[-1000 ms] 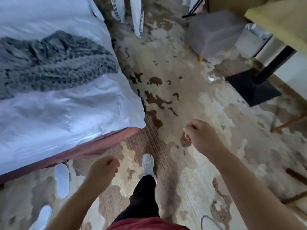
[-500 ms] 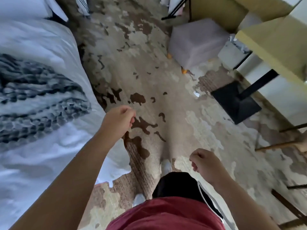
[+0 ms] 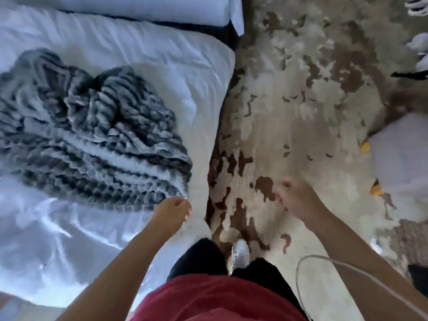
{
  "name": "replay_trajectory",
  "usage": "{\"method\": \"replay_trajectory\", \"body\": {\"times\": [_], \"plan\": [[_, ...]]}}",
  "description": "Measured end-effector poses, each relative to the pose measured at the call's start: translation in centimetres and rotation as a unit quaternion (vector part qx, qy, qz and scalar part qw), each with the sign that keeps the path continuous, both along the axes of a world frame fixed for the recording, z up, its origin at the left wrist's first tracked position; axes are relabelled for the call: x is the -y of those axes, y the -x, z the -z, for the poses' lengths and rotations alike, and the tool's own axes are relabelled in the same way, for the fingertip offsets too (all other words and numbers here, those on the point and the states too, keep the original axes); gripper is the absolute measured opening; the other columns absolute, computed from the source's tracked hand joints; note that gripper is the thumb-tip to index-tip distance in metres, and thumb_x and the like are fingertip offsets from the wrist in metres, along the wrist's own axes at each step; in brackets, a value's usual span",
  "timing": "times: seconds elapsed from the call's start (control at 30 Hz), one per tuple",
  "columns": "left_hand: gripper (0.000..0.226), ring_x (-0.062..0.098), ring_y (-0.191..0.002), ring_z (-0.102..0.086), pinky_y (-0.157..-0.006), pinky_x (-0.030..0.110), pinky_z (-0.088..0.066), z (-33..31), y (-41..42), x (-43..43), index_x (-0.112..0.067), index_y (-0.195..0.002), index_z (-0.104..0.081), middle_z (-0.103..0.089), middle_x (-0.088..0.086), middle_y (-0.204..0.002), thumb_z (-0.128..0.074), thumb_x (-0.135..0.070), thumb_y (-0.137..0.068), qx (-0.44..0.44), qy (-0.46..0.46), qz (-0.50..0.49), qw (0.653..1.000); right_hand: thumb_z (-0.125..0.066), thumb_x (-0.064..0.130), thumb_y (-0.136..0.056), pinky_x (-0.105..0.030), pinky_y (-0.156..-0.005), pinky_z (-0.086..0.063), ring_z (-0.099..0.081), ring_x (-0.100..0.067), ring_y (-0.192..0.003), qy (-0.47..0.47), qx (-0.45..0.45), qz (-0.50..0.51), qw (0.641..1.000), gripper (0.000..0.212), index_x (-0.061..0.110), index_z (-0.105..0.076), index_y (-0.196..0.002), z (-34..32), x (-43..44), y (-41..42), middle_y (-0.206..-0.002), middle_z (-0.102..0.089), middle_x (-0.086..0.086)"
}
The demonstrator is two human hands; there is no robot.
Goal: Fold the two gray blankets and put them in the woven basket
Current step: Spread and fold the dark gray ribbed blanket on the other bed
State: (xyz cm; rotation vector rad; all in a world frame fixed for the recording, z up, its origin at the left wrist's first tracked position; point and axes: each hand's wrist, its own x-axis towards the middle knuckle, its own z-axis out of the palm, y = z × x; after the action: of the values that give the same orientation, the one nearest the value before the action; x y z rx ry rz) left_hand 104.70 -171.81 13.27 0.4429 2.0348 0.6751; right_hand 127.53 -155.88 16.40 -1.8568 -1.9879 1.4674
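Lying crumpled on the white duvet (image 3: 143, 66) of the bed, the gray blanket (image 3: 92, 144) fills the view from nine to ten o'clock. Its ribbed folds are heaped, and its near corner ends close to the bed's side edge. The left hand (image 3: 171, 212), at seven o'clock, is just beside that corner, fingers loosely curled and gripping nothing; whether the fingertips touch the fabric cannot be told. The right hand (image 3: 295, 200) is over the rug (image 3: 301, 112) at four o'clock, blurred, its fingers loosely bent and holding nothing. A white pillow (image 3: 139, 10) runs along the bed's head at eleven o'clock, well apart from the blanket. The bed's side edge falls from twelve o'clock down to the person's black trousers (image 3: 199, 258), which stand against it. Right of that edge the patchy beige and brown rug spreads as far as a pale gray ottoman (image 3: 403, 158) with yellow feet at three o'clock. A white shoe (image 3: 240, 251) is planted on the rug at six o'clock, and a thin white cable (image 3: 324, 260) loops at five o'clock.
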Motion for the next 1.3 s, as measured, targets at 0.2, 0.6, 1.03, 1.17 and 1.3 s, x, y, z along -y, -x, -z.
{"method": "replay_trajectory", "body": {"times": [0.2, 0.6, 1.03, 1.17, 1.3], "plan": [[0.027, 0.021, -0.059, -0.054, -0.06, 0.029, -0.043, 3.1, 7.4, -1.4, -0.006, -0.065, -0.062, -0.063, 0.003, -0.059, -0.05, -0.015, -0.088, 0.017, 0.029, -0.214, 0.976, -0.049, 0.027, -0.073, -0.035, -0.059, -0.043, -0.054, -0.02, -0.057, 0.01, -0.044, -0.167, 0.985, 0.017, 0.016, -0.058, -0.063, 0.4, -11.8, 17.4, -0.054, -0.057, 0.001], [0.051, 0.022, -0.076, -0.056, -0.069, 0.032, -0.046, 11.1, 17.7, -7.7, -0.012, -0.128, -0.05, -0.062, 0.009, -0.094, -0.066, -0.035, -0.086, 0.187, 0.048, -0.514, 0.836, -0.046, 0.019, -0.085, -0.028, -0.058, -0.036, -0.054, -0.021, -0.067, 0.004, 0.115, -0.503, 0.856, 0.022, 0.001, -0.058, -0.081, 5.2, -16.6, 35.0, -0.074, -0.061, -0.008], [0.037, 0.029, -0.097, -0.064, -0.074, 0.032, -0.051, 10.6, 11.9, -13.8, -0.01, -0.114, -0.059, -0.066, 0.016, -0.104, -0.069, -0.026, -0.083, 0.162, 0.163, -0.541, 0.809, -0.048, 0.017, -0.081, -0.036, -0.068, -0.049, -0.055, -0.023, -0.066, -0.002, 0.117, -0.717, 0.687, 0.015, 0.015, -0.056, -0.068, 8.2, -21.0, 51.7, -0.067, -0.058, -0.007], [0.018, 0.021, -0.073, -0.057, -0.064, 0.026, -0.043, 10.7, 9.3, -16.6, -0.016, -0.1, -0.061, -0.062, 0.007, -0.079, -0.065, -0.015, -0.082, 0.149, 0.123, -0.656, 0.729, -0.05, 0.017, -0.084, -0.029, -0.063, -0.044, -0.056, -0.021, -0.06, 0.02, 0.109, -0.775, 0.622, 0.015, 0.014, -0.057, -0.072, 9.3, -19.1, 53.8, -0.067, -0.061, -0.005], [0.05, 0.028, -0.104, -0.06, -0.086, 0.029, -0.049, 10.7, 7.1, -18.7, -0.019, -0.132, -0.054, -0.066, 0.011, -0.105, -0.059, -0.02, -0.082, 0.113, 0.15, -0.727, 0.661, -0.048, 0.014, -0.093, -0.019, -0.046, -0.037, -0.05, -0.014, -0.052, 0.133, 0.137, -0.776, 0.601, 0.017, 0.016, -0.053, -0.076, 10.7, -15.8, 53.4, -0.071, -0.055, -0.002]]}}
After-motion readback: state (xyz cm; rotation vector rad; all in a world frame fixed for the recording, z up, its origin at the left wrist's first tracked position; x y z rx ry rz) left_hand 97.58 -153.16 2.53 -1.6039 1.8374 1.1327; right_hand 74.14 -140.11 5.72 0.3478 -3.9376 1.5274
